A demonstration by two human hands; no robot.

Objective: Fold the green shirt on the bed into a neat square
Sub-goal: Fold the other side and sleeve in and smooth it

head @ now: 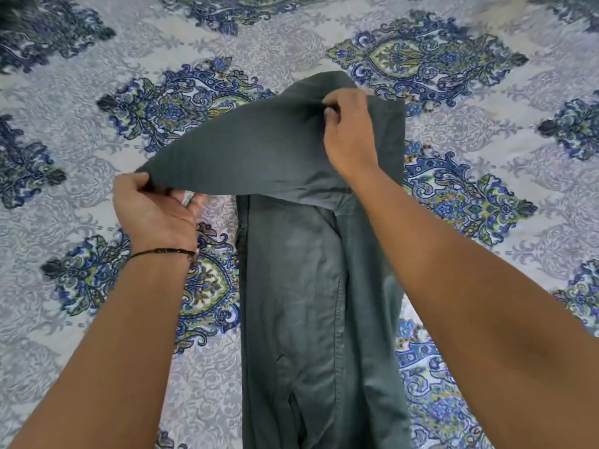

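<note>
The dark green shirt [301, 286] lies on the bed as a long narrow strip running from the near edge of the view toward the far side. A sleeve [246, 153] of it is lifted off the strip and stretched out to the left. My left hand [155, 209] pinches the sleeve's end at the left, a thin dark band on its wrist. Near the shoulder, at the strip's upper part, my right hand [348, 131] pinches the fabric. The collar end lies beyond my right hand, partly hidden by the raised sleeve.
The bedsheet [97, 319] is pale grey with large blue and green floral medallions and spreads on all sides of the shirt. A dark blurred shape [16, 11] sits in the far left corner.
</note>
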